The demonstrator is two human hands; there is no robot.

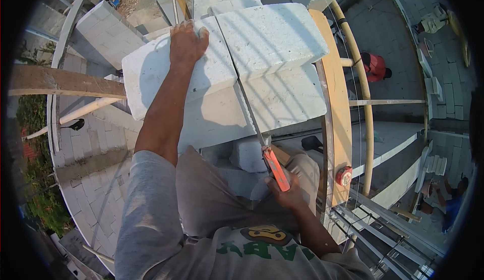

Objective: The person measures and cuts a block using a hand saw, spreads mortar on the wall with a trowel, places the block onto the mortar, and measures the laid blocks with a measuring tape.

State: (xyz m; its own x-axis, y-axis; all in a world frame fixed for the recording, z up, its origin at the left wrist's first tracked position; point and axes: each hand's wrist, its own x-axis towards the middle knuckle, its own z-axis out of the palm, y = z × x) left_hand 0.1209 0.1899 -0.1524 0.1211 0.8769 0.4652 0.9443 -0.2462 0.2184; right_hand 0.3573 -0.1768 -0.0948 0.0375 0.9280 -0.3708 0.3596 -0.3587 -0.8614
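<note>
A white lightweight concrete block (217, 80) lies across another pale block (217, 118) in front of me. My left hand (187, 44) rests on the left part of the upper block, its fingers bent over the far edge and its thumb apart. My right hand (288, 191) is wrapped round the red handle of a hand saw (275, 168). The saw's blade runs away from me along a dark cut line between the left part and the right part (275, 38) of the block. How deep the blade sits cannot be made out.
A wooden plank (339, 128) stands right of the blocks, with a red tape measure (344, 175) on it. Bamboo poles (359, 68) and a timber beam (65, 81) flank the spot. Far below, a person in red (374, 67) and another in blue (454, 204) are visible.
</note>
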